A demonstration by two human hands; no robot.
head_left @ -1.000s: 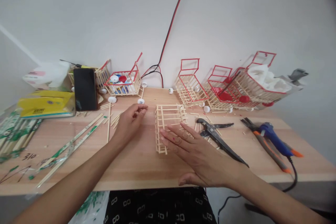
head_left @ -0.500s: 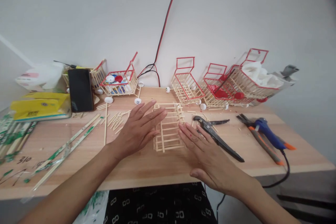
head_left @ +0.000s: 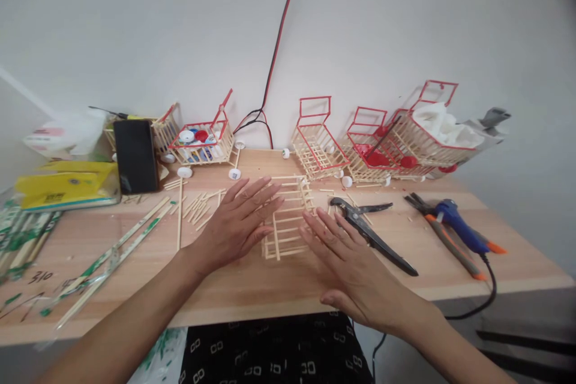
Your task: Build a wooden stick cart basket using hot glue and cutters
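Note:
A small unpainted basket frame of thin wooden sticks (head_left: 289, 216) lies on the wooden table (head_left: 252, 288) between my two hands. My left hand (head_left: 236, 222) lies flat with fingers spread, pressed against the frame's left side. My right hand (head_left: 346, 258) is also flat and open, its fingertips touching the frame's right side. Neither hand holds anything. Black pliers (head_left: 369, 234) lie just right of my right hand.
Several stick-built carts with red rims stand along the wall, one with bottle caps (head_left: 204, 141), others at the right (head_left: 317, 144). A blue glue gun (head_left: 459, 225) and orange-handled pliers lie at right. Loose chopsticks (head_left: 117, 249), a black phone (head_left: 135, 156) and yellow packs (head_left: 67, 183) lie at left.
My left hand came from the loose sticks to the frame's left side and opened flat. My right hand slid off the top of the frame to its right side.

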